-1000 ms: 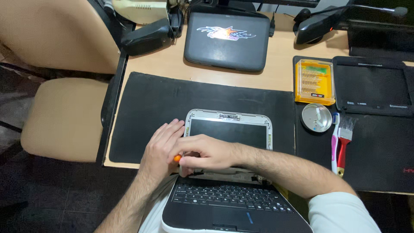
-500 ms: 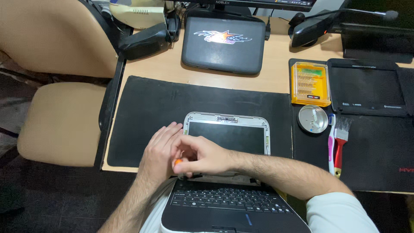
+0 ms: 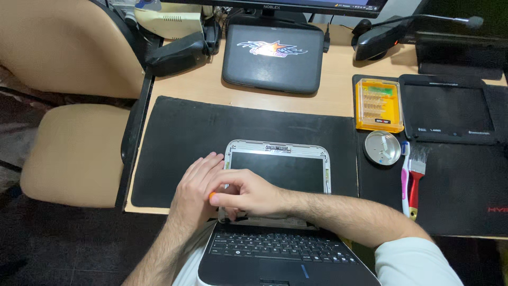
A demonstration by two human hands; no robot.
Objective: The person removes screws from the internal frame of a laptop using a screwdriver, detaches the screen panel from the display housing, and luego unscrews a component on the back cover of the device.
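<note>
A small open laptop lies flat across the desk's front edge, its white-framed screen on the black mat and its dark keyboard hanging toward me. My right hand is closed around an orange-tipped screwdriver at the laptop's left hinge. My left hand rests flat beside it, fingers against the screen's left edge. The tool's tip is hidden under my fingers.
A yellow case of screwdriver bits, a round metal dish, a toothbrush and a red-handled brush lie to the right. A second closed laptop sits at the back; a tablet-like frame far right; a tan chair left.
Both hands stay at the left hinge with only slight shifts; the view has drifted a little.
</note>
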